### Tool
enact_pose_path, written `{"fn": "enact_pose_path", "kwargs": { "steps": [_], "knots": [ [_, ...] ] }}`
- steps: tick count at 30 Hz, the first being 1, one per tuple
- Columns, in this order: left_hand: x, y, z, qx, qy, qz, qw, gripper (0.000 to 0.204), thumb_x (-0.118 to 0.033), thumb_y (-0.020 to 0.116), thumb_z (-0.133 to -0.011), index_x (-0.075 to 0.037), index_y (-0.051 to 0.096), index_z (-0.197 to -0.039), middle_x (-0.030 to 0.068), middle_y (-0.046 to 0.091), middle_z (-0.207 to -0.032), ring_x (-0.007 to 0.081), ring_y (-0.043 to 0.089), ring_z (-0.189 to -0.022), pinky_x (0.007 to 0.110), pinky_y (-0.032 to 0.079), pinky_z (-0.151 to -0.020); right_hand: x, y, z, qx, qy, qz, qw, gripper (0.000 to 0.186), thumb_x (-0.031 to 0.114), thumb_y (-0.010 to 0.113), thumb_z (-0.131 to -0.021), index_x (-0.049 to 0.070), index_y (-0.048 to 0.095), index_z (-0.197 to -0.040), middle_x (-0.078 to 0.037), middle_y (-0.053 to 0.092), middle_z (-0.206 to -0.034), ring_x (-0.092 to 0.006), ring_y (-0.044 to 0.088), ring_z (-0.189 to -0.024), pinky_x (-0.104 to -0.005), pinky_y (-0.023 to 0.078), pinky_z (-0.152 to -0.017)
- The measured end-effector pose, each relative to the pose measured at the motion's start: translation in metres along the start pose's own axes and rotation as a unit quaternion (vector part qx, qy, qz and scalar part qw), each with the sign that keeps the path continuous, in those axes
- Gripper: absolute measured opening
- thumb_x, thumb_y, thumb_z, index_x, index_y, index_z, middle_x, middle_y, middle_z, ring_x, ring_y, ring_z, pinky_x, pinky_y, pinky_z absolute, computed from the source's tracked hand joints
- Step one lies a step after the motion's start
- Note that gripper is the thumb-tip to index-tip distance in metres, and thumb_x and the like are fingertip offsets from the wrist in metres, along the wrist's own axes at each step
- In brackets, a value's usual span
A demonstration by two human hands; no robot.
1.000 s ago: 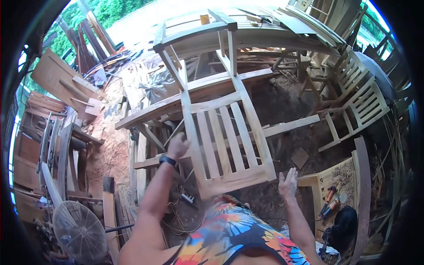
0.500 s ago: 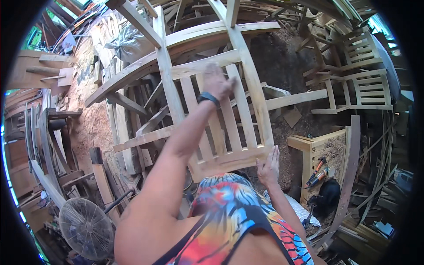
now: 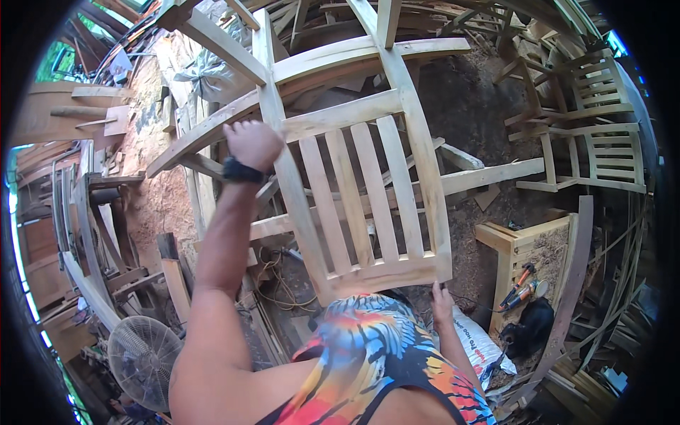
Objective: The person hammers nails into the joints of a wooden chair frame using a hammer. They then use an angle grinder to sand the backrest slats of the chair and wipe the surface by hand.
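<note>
A pale, unpainted wooden chair (image 3: 388,272) lies with its slatted back toward me, its end rail close to my body. My left hand (image 3: 255,145), with a dark wristband, is closed in a fist against the chair's left upright. Its curled fingers face away, so I cannot tell whether they grip the upright or something else. My right hand (image 3: 442,306) is by the lower right corner of the chair back, fingertips reaching up to its edge with the fingers extended. Under the chair runs a long wooden support rail (image 3: 496,175).
Slatted wooden chairs (image 3: 613,152) stand at the far right. A wooden frame (image 3: 504,237) with shavings and an orange-handled tool (image 3: 523,280) is at right, near a white sack (image 3: 476,343). A round fan (image 3: 142,361) stands at lower left. A cord (image 3: 273,283) lies beneath the chair.
My left hand has moved left from the slats to the left upright, going from spread to closed. My right hand has slid lower along the chair's corner. The view has shifted slightly.
</note>
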State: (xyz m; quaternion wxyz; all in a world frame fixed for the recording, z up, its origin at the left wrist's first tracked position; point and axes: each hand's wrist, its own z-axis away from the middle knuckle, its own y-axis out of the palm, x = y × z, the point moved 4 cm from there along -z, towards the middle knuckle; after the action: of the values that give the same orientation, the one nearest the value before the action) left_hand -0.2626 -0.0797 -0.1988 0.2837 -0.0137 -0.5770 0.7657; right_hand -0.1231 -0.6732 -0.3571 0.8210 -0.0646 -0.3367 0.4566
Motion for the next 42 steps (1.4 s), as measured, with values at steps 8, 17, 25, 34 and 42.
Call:
{"fn": "enact_pose_path", "kwargs": {
  "steps": [8, 17, 25, 34, 42],
  "knots": [
    [0.028, -0.239, -0.007, -0.686, 0.238, 0.137, 0.674, 0.048, -0.045, 0.056, -0.101, -0.002, 0.064, -0.121, 0.0184, 0.072, -0.097, 0.0313, 0.072, -0.08, 0.042, 0.058, -0.076, 0.014, 0.069, 0.01, 0.276, 0.238, -0.396, 0.843, 0.052, 0.032, 0.066, -0.099, 0.0, 0.05, -0.137, -0.018, 0.055, -0.14, -0.0323, 0.051, -0.134, -0.0499, 0.041, -0.112],
    [0.027, -0.343, -0.212, -0.134, 0.224, 0.184, 0.948, 0.051, -0.05, 0.057, -0.1, -0.007, 0.063, -0.128, 0.0161, 0.073, -0.102, 0.0271, 0.071, -0.081, 0.04, 0.058, -0.075, 0.039, 0.089, 0.001, 0.239, 0.257, -0.422, 0.836, 0.052, 0.027, 0.066, -0.097, 0.006, 0.051, -0.142, -0.017, 0.057, -0.139, -0.0331, 0.052, -0.133, -0.0506, 0.042, -0.109],
    [0.052, -0.31, -0.227, -0.111, 0.22, 0.31, 0.918, 0.069, -0.064, 0.04, -0.103, -0.008, 0.056, -0.14, 0.0211, 0.071, -0.1, 0.0272, 0.074, -0.08, 0.042, 0.062, -0.07, 0.022, 0.13, -0.006, 0.281, 0.299, -0.533, 0.74, 0.06, 0.017, 0.07, -0.092, 0.003, 0.045, -0.144, -0.02, 0.048, -0.146, -0.0412, 0.041, -0.141, -0.0693, 0.03, -0.116],
    [0.04, -0.379, -0.219, -0.217, 0.27, 0.107, 0.932, 0.062, -0.049, 0.035, -0.108, -0.011, 0.041, -0.156, 0.0204, 0.046, -0.154, 0.0285, 0.039, -0.147, 0.036, 0.023, -0.124, 0.02, 0.144, -0.03, 0.317, 0.303, -0.559, 0.704, 0.058, 0.022, 0.07, -0.092, 0.003, 0.049, -0.142, -0.021, 0.051, -0.147, -0.0428, 0.041, -0.142, -0.0691, 0.025, -0.117],
    [-0.107, -0.507, 0.074, -0.286, 0.22, 0.185, 0.914, 0.052, -0.038, 0.042, -0.111, 0.0, 0.05, -0.147, 0.0216, 0.068, -0.123, 0.032, 0.064, -0.101, 0.041, 0.049, -0.093, 0.008, 0.061, -0.068, 0.287, 0.186, -0.639, 0.689, 0.051, 0.021, 0.071, -0.09, 0.007, 0.055, -0.136, -0.018, 0.056, -0.141, -0.0364, 0.049, -0.134, -0.0642, 0.039, -0.111]
  ]
}}
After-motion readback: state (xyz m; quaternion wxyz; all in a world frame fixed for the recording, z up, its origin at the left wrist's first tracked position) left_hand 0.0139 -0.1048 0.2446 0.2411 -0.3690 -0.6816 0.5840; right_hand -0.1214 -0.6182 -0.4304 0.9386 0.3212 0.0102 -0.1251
